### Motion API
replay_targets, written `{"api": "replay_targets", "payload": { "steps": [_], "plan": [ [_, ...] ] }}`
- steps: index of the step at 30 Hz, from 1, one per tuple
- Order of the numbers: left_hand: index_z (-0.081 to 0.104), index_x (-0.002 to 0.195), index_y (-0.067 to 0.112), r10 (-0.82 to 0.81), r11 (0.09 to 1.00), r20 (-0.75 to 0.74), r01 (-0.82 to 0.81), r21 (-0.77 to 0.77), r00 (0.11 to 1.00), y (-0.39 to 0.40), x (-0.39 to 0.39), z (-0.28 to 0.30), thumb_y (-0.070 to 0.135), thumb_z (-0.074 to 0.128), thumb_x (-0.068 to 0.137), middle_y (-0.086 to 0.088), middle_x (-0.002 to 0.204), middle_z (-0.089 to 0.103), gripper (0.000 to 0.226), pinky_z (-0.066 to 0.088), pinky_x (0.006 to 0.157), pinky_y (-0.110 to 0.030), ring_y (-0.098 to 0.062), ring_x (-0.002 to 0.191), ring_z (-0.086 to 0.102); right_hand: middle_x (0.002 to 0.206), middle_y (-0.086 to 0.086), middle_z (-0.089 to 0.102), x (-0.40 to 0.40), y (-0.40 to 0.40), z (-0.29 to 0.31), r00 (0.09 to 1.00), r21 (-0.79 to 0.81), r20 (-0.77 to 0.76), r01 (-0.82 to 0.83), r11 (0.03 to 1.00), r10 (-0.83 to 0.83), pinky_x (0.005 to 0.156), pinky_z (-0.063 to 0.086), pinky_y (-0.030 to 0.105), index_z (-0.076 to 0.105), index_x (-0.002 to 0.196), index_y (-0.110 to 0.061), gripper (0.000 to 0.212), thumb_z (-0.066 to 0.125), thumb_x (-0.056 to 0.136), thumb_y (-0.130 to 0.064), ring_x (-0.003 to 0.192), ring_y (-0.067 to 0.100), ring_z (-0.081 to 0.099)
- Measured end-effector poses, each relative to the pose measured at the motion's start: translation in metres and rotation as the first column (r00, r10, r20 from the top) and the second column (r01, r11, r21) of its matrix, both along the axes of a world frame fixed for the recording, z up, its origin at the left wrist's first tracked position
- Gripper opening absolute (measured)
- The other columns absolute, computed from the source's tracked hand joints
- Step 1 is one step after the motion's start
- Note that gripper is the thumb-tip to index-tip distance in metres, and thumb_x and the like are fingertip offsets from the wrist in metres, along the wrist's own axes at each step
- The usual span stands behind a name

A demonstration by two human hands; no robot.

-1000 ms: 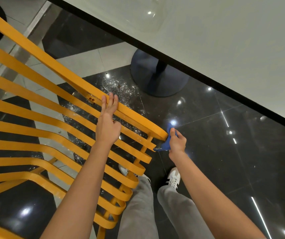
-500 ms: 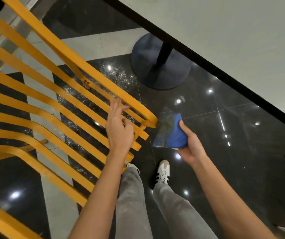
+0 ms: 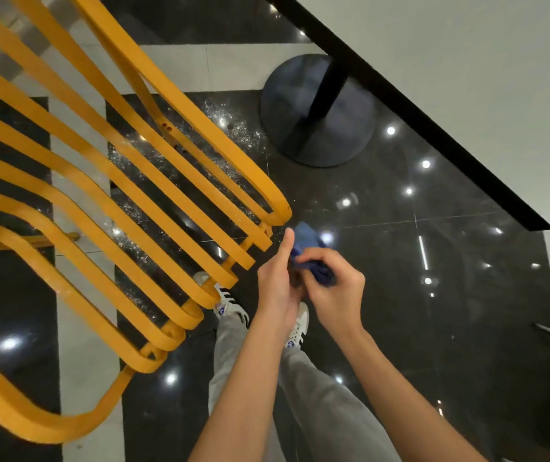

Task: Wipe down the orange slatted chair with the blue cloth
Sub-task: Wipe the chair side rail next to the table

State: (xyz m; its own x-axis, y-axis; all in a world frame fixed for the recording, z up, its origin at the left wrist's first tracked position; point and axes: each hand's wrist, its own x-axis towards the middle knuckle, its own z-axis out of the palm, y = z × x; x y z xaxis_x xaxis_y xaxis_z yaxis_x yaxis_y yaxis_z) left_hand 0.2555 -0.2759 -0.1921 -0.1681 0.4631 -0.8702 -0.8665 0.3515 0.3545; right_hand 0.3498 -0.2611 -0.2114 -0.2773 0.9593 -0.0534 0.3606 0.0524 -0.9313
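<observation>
The orange slatted chair (image 3: 140,208) fills the left half of the head view, its curved slats ending near the centre. Just right of the slat ends, both hands meet around the blue cloth (image 3: 308,243), which is bunched up between them. My right hand (image 3: 333,288) pinches the cloth with curled fingers. My left hand (image 3: 278,281) is against the cloth too, thumb pointing up, its fingers hidden behind the cloth and the right hand. Neither hand touches the chair.
A white table top with a black edge (image 3: 416,105) spans the upper right, on a dark round pedestal base (image 3: 316,118). Below are my grey trousers and white sneakers (image 3: 230,301) on a glossy black and white tiled floor.
My left hand has left the chair slats and come over to the cloth. My right hand drew the cloth away from the slat end, and both hands now hold it together.
</observation>
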Motion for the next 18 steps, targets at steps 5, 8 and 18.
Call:
{"api": "replay_targets", "payload": {
  "steps": [5, 8, 18],
  "plan": [
    [0.07, 0.096, 0.003, -0.094, 0.995, 0.033, 0.095, -0.024, 0.995, -0.012, -0.005, -0.01, 0.008, 0.068, 0.085, -0.021, 0.094, 0.07, 0.012, 0.054, 0.087, -0.044, -0.032, 0.087, 0.068, 0.094, -0.003, 0.073, 0.024, -0.018, 0.006, 0.973, 0.088, 0.088, -0.222, 0.971, 0.214, 0.091, 0.055, 0.036, 0.073, 0.092, -0.009, 0.028, 0.076, 0.072, 0.01, 0.092, 0.013, 0.069],
    [0.068, 0.113, 0.002, -0.219, 0.975, -0.035, 0.22, 0.028, 0.975, -0.02, -0.007, -0.019, -0.007, 0.06, 0.083, -0.022, 0.105, 0.071, 0.032, 0.055, 0.079, -0.04, -0.031, 0.087, 0.068, 0.098, -0.001, 0.071, 0.03, -0.007, 0.018, 0.989, 0.034, 0.053, -0.137, 0.99, 0.135, 0.083, 0.055, 0.033, 0.071, 0.097, -0.009, 0.029, 0.078, 0.073, 0.006, 0.095, 0.015, 0.068],
    [0.052, 0.1, 0.013, -0.568, 0.789, -0.179, 0.594, 0.159, 0.803, -0.019, -0.017, -0.024, -0.013, 0.061, 0.082, -0.006, 0.087, 0.068, 0.033, 0.053, 0.06, -0.027, -0.021, 0.081, 0.065, 0.14, 0.004, 0.056, 0.053, 0.035, -0.021, 0.972, -0.747, -0.16, -0.234, 0.623, 0.173, 0.105, 0.048, 0.037, 0.044, 0.144, -0.027, 0.093, 0.082, 0.064, -0.055, 0.126, 0.016, 0.056]
  ]
}}
